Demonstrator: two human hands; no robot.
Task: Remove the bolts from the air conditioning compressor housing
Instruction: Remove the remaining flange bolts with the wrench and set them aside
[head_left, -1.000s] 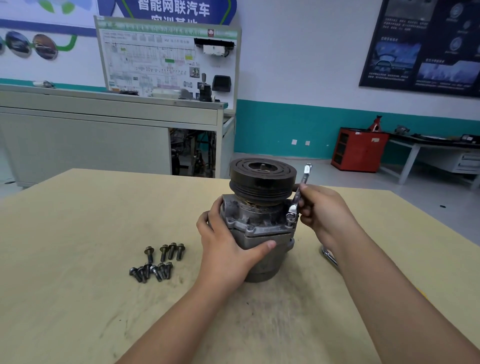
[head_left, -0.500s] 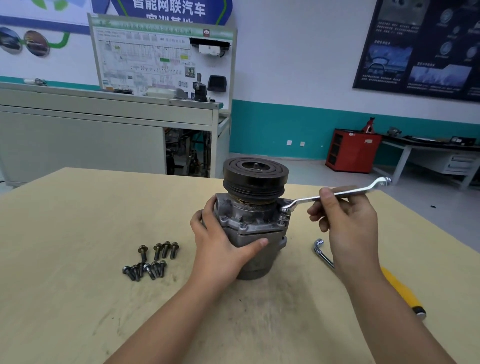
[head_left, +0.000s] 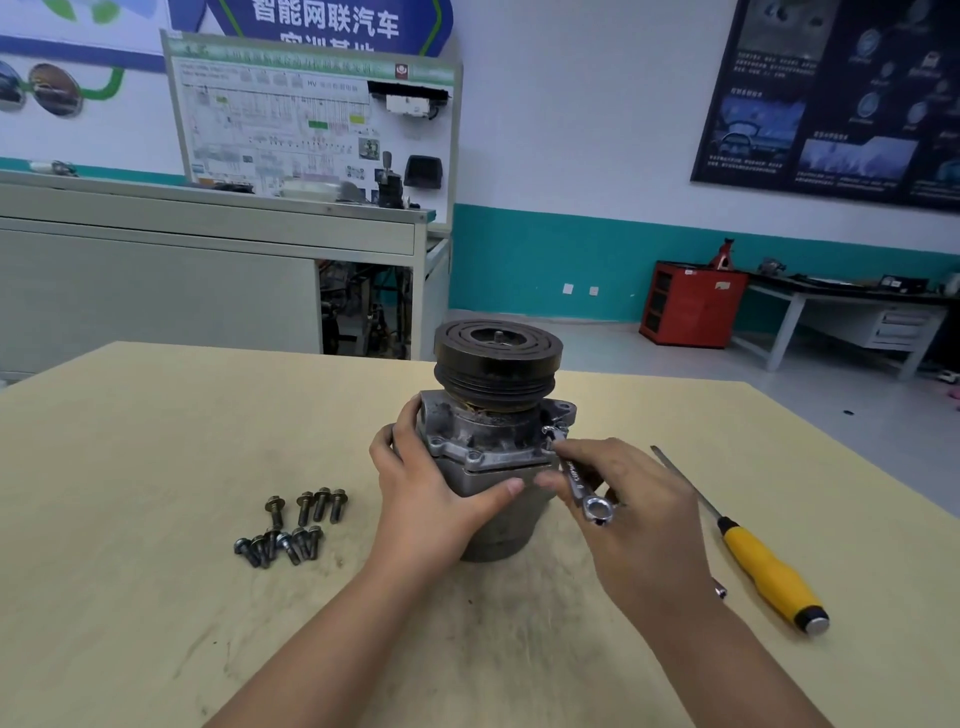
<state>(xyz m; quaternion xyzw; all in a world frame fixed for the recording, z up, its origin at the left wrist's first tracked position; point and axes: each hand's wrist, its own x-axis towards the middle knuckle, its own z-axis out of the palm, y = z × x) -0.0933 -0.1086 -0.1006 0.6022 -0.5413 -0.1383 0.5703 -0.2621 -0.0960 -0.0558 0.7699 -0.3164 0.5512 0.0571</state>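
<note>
White wall (head_left: 571, 130) with a teal band (head_left: 545, 260) low down. Dark poster (head_left: 831, 104) upper right; diagram board (head_left: 311, 114) upper left above a grey cabinet (head_left: 156, 291). Red cabinet (head_left: 691, 306) and grey workbench (head_left: 904, 330) at right, on grey floor (head_left: 597, 343).

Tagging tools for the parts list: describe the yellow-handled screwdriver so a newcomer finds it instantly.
Start at the pale table and the compressor standing mid-frame on it. Past the right hand, to the compressor's right, the screwdriver lies flat, shaft pointing away. Only it has a yellow handle with a silver cap; the wrench in that hand is bare metal.
</note>
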